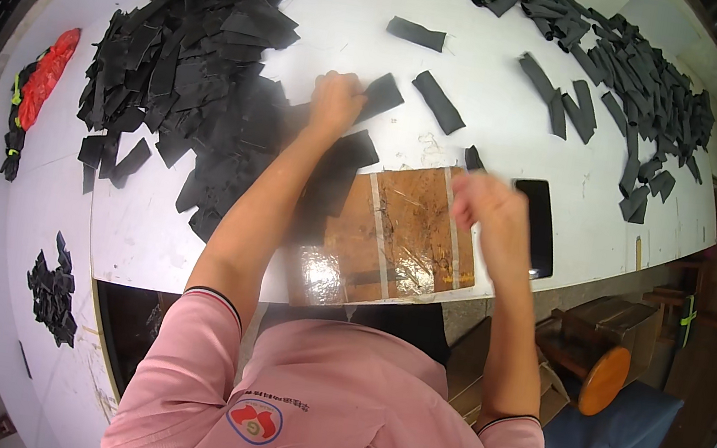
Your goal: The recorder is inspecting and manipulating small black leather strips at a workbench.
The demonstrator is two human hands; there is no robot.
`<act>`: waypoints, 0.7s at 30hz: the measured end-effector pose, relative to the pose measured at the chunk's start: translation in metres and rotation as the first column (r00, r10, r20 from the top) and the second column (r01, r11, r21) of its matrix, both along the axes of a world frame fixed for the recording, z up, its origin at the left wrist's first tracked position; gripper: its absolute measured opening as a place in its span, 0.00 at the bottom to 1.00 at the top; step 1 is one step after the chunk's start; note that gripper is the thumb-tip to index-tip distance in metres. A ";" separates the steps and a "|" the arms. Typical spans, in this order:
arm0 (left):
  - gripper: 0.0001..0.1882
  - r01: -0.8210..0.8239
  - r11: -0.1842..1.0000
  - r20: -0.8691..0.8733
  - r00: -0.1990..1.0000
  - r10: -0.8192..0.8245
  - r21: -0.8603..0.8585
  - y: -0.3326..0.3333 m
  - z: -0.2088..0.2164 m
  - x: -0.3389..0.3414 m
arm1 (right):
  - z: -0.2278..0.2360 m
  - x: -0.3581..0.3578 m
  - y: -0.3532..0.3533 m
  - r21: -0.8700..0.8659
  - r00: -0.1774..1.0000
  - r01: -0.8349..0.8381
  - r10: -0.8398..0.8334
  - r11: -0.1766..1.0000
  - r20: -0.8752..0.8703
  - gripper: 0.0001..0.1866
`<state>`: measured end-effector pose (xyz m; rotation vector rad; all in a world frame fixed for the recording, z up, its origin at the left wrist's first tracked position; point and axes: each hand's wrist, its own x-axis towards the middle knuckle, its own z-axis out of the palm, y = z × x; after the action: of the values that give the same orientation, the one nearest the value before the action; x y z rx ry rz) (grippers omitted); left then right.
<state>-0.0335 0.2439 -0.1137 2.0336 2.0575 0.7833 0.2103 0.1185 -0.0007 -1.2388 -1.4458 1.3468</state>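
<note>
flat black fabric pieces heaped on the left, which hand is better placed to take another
Probably the left hand: it is at the right edge of the heap of flat black fabric pieces, while the blurred right hand is farther away, beside the black rectangular phone.

Pink short-sleeved shirt [354, 376] is worn. Both sleeves are ended well back from left hand [337, 105] and right hand [497, 215], cuffs [222, 300] striped dark and white. Chest, left-hand side, is marked with blue-rimmed oval badge [254, 422], red motif inside; dark lettering [280, 405] is printed alongside.
</note>
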 end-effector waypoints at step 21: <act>0.15 -0.164 0.986 0.875 0.473 0.102 -0.026 -0.258 0.086 0.029 | -0.020 -0.085 -0.086 0.397 0.988 0.120 -0.150 0.910 0.046 0.05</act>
<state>-0.0043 -0.0137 -0.0277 1.0199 1.5274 1.5238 0.1257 0.0325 -0.0205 -1.1068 -1.5590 0.8680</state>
